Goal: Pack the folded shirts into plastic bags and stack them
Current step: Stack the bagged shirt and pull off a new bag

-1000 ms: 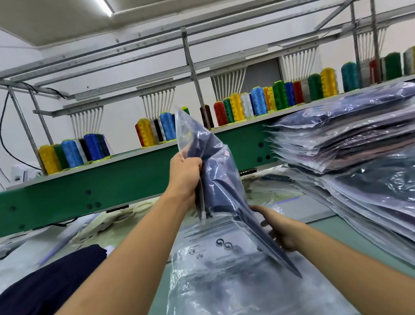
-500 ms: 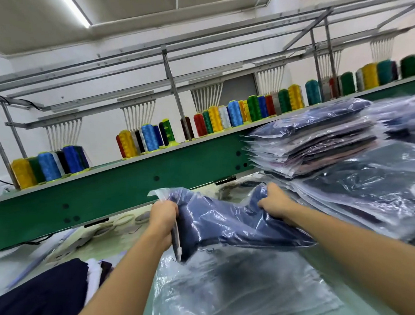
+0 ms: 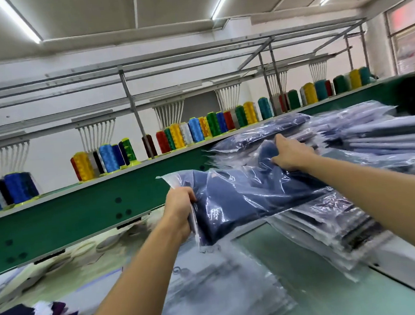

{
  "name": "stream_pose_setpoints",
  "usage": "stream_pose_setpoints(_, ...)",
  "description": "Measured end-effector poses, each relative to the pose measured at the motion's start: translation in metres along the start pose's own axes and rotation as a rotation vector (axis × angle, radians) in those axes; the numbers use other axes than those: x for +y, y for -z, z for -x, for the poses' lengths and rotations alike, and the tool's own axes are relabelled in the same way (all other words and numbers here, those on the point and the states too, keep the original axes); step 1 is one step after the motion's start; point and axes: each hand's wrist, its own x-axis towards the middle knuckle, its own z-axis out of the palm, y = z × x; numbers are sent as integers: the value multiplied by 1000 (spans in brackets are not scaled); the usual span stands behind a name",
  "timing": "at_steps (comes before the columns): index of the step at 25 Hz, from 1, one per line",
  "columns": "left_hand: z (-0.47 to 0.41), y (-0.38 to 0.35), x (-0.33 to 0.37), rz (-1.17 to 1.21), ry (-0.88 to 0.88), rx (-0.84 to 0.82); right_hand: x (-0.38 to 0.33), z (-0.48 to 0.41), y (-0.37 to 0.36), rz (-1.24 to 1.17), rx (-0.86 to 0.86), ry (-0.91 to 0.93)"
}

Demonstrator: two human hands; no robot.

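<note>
Both ends of bagged shirt (image 3: 242, 199) — in fingers (image 3: 187, 199).

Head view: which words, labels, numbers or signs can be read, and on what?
None can be read.
Empty plastic bags: dark printed marks, too blurred to read.
Bagged shirt: no print visible.
Window: red patch, no legible letters.

pale green table (image 3: 296, 262), stack of bagged shirts (image 3: 331, 234), empty bags (image 3: 212, 293)
</note>
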Motion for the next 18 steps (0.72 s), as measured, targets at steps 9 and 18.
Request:
stream_pose_setpoints(9, -18, -155, -45, 91, 100, -245, 144, -46, 3, 298, 156, -150)
stream_pose_setpoints(18, -66, -198, -97, -279, 91, -226, 243, -98, -18, 386, 103, -259)
